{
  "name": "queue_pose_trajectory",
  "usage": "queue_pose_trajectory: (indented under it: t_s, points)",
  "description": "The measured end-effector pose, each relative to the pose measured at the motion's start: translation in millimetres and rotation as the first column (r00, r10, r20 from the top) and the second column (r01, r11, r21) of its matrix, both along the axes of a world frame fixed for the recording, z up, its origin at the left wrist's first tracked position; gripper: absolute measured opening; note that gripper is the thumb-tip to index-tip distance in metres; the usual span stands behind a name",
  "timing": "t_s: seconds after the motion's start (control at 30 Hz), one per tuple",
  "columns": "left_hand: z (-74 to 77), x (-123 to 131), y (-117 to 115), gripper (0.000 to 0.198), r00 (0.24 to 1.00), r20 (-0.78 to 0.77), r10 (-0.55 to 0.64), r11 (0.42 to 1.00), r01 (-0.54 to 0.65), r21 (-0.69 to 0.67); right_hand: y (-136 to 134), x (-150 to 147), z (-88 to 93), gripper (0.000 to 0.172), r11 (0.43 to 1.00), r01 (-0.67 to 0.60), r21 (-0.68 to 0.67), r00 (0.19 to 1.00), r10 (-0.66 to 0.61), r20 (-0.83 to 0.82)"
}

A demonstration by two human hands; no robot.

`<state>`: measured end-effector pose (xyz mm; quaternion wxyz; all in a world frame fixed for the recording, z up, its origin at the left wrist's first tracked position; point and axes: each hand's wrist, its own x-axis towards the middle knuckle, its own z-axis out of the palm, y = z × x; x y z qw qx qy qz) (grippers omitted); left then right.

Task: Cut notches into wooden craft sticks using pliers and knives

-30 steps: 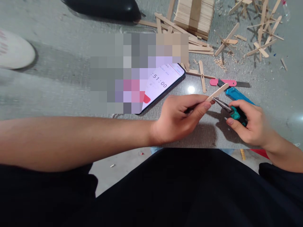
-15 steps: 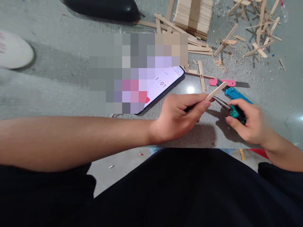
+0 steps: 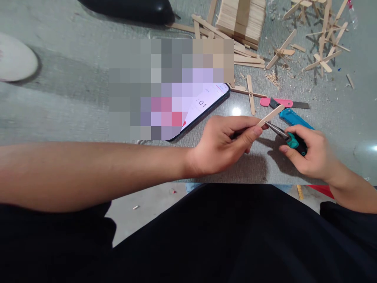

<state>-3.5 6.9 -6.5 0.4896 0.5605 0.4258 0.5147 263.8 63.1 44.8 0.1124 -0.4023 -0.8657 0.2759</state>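
Between thumb and fingers, my left hand [image 3: 231, 143] pinches a wooden craft stick [image 3: 273, 113] whose free end points up and to the right. My right hand [image 3: 312, 151] is wrapped round the teal and black handles of needle-nose pliers [image 3: 277, 131]. The pliers' metal tip meets the stick's edge close to my left fingertips; whether the jaws bite into it, I cannot tell. Just beyond the pliers lie a pink utility knife [image 3: 291, 103] with its blade out and a blue cutter [image 3: 296, 118]. Two crossed sticks [image 3: 250, 94] rest behind my left hand.
A phone [image 3: 210, 101], partly blurred out, lies left of my hands. Behind it are loose sticks [image 3: 250, 61] and a banded stack of sticks [image 3: 241, 17]. Several joined stick pieces [image 3: 322, 59] and wood shavings [image 3: 273, 78] cover the back right. A black case [image 3: 129, 11] stands back left.
The free end of the craft stick has dipped slightly and shifted right. The pliers' tip has moved a little with it, still at the stick's edge. Both hands keep their grips.
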Motion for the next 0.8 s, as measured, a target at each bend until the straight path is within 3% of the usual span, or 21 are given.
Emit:
queue_pose_trajectory:
  t_s: [0.27,0.4,0.57,0.8]
  points:
    - [-8.7,1,-1,0.03,0.998,0.066,0.012,0.999,-0.01,-0.033,-3,-1,0.3,0.016,0.999,0.036,0.006,0.996,-0.036,0.079]
    - [-7.3,1,-1,0.022,0.999,0.035,-0.001,1.0,0.002,-0.028,-3,0,0.4,0.019,1.0,-0.012,0.01,0.992,0.011,0.123]
    - [-1.2,1,0,0.011,0.999,0.047,-0.019,0.996,0.023,-0.082,-2,0,4.1,0.015,0.998,0.0,-0.055,0.992,0.007,0.124]
    - [1.9,3,2,0.012,0.989,0.134,-0.064,0.987,0.083,-0.14,1,-2,7.6,0.014,0.982,0.028,-0.186,0.994,-0.009,0.106]
